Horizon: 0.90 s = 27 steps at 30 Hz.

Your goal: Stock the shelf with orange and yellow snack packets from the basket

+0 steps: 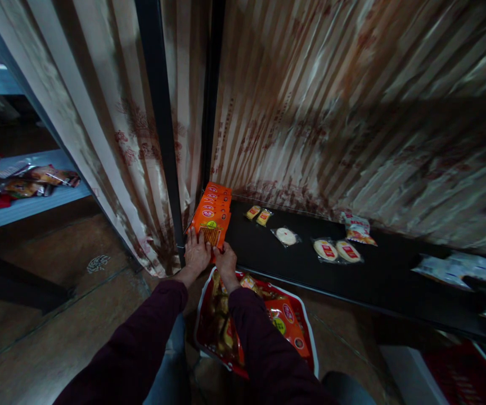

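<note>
A row of orange snack packets (212, 211) stands at the left end of a low black shelf (293, 264), against a dark post. My left hand (196, 253) rests with its fingers laid on the front packet's lower left. My right hand (225, 260) grips that same packet's lower right edge. Under my forearms sits a large red and white bag (287, 329) with more orange packets inside.
Small wrapped snacks (286, 236) and round cakes (338, 251) lie along the shelf, with a striped packet (358, 229) behind. Striped curtain (352, 112) backs the shelf. Grey shelves (27, 205) with packets stand at the left. Tiled floor lies below.
</note>
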### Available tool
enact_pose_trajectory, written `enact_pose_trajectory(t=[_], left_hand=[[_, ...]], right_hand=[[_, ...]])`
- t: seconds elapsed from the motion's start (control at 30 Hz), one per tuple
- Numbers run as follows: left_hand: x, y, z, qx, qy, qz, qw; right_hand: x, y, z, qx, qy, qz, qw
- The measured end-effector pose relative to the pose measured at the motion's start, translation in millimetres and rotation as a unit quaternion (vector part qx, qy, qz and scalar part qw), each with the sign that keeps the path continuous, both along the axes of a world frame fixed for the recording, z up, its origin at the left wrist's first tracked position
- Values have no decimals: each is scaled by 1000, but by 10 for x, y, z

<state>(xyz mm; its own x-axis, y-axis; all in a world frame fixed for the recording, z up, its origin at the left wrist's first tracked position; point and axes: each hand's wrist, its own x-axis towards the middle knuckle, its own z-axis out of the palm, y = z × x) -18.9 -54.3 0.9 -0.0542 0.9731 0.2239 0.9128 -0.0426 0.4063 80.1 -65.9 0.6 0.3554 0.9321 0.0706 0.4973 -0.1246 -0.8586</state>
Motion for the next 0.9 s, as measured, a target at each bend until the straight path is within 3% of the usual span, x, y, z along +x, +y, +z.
enact_pose_trajectory(t=[0.43,0.63,0.9], left_hand=[[-17,91,12,26,49,-56,997],[-29,129,-7,5,62,-64,996],[-53,177,-24,-5,74,-75,994]], right_hand=[[-18,36,40,-36,-61,-16,997],[-8,15,-31,23,-114,-21,993],[6,118,-92,55,-53,0,997]])
